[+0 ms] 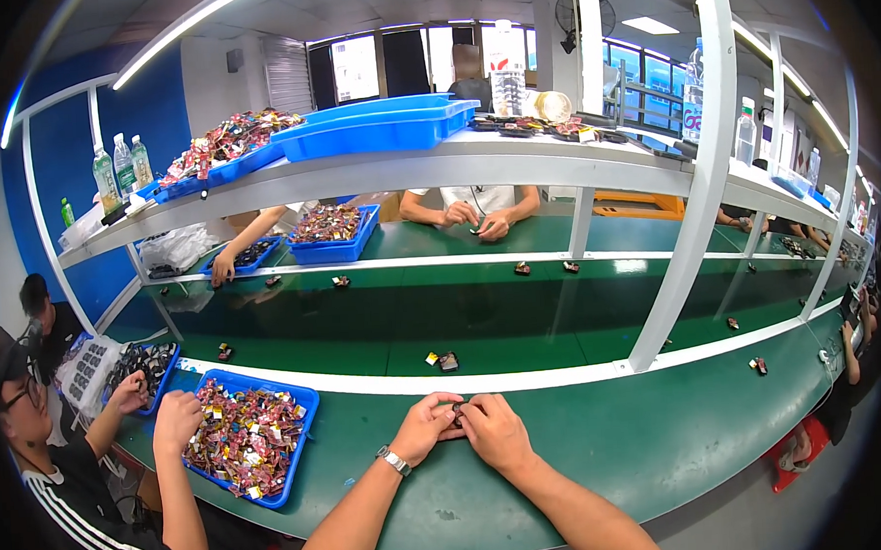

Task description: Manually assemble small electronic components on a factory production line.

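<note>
Above the green bench, my left hand point(425, 432) and my right hand point(496, 431) meet, fingers closed in a pinch. Between the fingertips they hold a small dark part point(458, 413); fingers cover most of it, and I cannot tell its exact kind. A watch point(395, 461) with a metal band is on my left wrist. Just beyond my hands, a small dark reddish piece point(448, 361) with a yellow-and-white bit beside it lies on the green belt. A blue tray point(313, 398) heaped with small red circuit boards point(246, 437) stands to the left of my hands.
A white rail point(367, 382) separates my bench point(586, 446) from the belt. A white shelf post point(687, 176) rises at right, with a loaded shelf point(455, 166) overhead. A co-worker point(86, 477) works at left beside a tray of black parts point(142, 372). Others sit across.
</note>
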The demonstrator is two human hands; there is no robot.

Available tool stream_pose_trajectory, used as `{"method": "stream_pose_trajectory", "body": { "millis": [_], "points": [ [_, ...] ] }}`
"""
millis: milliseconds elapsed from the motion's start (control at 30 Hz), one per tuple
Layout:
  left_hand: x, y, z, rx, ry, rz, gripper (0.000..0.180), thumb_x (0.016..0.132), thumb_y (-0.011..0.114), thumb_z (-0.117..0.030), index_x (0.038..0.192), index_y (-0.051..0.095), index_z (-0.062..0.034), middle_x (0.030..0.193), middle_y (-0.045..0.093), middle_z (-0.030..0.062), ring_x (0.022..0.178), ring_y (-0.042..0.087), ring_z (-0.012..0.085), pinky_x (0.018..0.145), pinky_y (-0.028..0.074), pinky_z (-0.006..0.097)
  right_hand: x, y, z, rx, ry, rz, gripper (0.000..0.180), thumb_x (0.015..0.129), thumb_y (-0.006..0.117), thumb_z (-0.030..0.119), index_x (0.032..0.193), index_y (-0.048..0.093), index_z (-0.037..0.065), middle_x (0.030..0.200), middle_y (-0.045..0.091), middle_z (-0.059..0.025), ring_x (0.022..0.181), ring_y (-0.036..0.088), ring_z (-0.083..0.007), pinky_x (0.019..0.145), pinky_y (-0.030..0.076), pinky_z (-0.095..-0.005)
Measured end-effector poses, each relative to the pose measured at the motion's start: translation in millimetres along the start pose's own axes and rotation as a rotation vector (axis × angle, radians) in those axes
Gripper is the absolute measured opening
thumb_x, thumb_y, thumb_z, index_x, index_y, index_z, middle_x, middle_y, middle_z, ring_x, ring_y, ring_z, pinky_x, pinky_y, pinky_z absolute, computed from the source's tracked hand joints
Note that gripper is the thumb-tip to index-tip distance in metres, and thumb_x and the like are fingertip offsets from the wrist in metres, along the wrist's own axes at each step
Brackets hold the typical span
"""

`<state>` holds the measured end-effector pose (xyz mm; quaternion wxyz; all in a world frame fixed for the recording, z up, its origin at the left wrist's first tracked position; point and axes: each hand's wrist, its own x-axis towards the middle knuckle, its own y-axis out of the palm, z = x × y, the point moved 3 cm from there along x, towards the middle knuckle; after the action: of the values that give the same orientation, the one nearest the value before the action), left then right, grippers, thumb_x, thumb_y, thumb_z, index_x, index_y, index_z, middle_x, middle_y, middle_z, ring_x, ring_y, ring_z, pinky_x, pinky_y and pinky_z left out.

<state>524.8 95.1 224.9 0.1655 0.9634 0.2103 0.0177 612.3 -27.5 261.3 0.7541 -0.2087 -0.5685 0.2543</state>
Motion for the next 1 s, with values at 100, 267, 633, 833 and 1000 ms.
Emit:
{"method": "stream_pose_trajectory", "body": {
  "millis": [100, 267, 633, 833, 1000],
  "points": [
    [0, 1, -1, -0.001, 0.01, -0.006, 0.023, 0.099, 0.049, -0.006, 0.122, 0.05, -0.0034, 0.109, 0.064, 0.0092, 0.1, 0.065, 0.0177, 0.089, 0.056, 0.037, 2, -2, 0, 0.028, 0.034, -0.031, 0.011, 0.078, 0.071, 0.009, 0.087, 0.067, 0.006, 0.087, 0.06, -0.006, 0.082, 0.061, -0.0246, 0.068, 0.053, -0.0357],
    [1, 0, 1, 0.023, 0.003, -0.008, 0.023, 0.099, 0.049, -0.006, 0.121, 0.051, -0.0034, 0.105, 0.066, 0.0086, 0.099, 0.065, 0.0175, 0.088, 0.057, 0.036, 0, 2, -1, -0.013, 0.042, 0.015, 0.01, 0.078, 0.071, 0.009, 0.086, 0.066, 0.006, 0.087, 0.06, -0.0061, 0.082, 0.061, -0.0244, 0.068, 0.053, -0.0357],
    [0, 7, -3, 0.041, 0.048, -0.088, 0.016, 0.097, 0.053, -0.005, 0.113, 0.053, -0.0028, 0.106, 0.067, 0.0115, 0.095, 0.066, 0.018, 0.081, 0.059, 0.033, 6, -7, -11, 0.227, 0.13, 0.01, 0.026, 0.077, 0.072, 0.006, 0.102, 0.066, 0.003, 0.099, 0.062, -0.0097, 0.088, 0.064, -0.0257, 0.072, 0.054, -0.0333],
    [2, 2, 4, 0.098, 0.066, -0.1, 0.015, 0.097, 0.054, -0.006, 0.111, 0.053, -0.0026, 0.105, 0.067, 0.0106, 0.094, 0.066, 0.016, 0.077, 0.058, 0.03, 1, 3, -21, 0.547, 0.337, 0.093, 0.024, 0.082, 0.07, 0.005, 0.105, 0.068, 0.001, 0.097, 0.066, -0.0128, 0.08, 0.066, -0.0224, 0.072, 0.055, -0.0314],
    [2, 3, 5, 0.19, 0.126, -0.106, 0.014, 0.097, 0.054, -0.007, 0.111, 0.053, -0.0029, 0.101, 0.066, 0.0068, 0.089, 0.064, 0.0121, 0.073, 0.055, 0.026, 3, 6, -21, 0.571, 0.493, 0.039, 0.016, 0.081, 0.069, 0.004, 0.096, 0.07, -0.001, 0.085, 0.067, -0.0118, 0.071, 0.067, -0.018, 0.065, 0.055, -0.0282]
  ]
}}
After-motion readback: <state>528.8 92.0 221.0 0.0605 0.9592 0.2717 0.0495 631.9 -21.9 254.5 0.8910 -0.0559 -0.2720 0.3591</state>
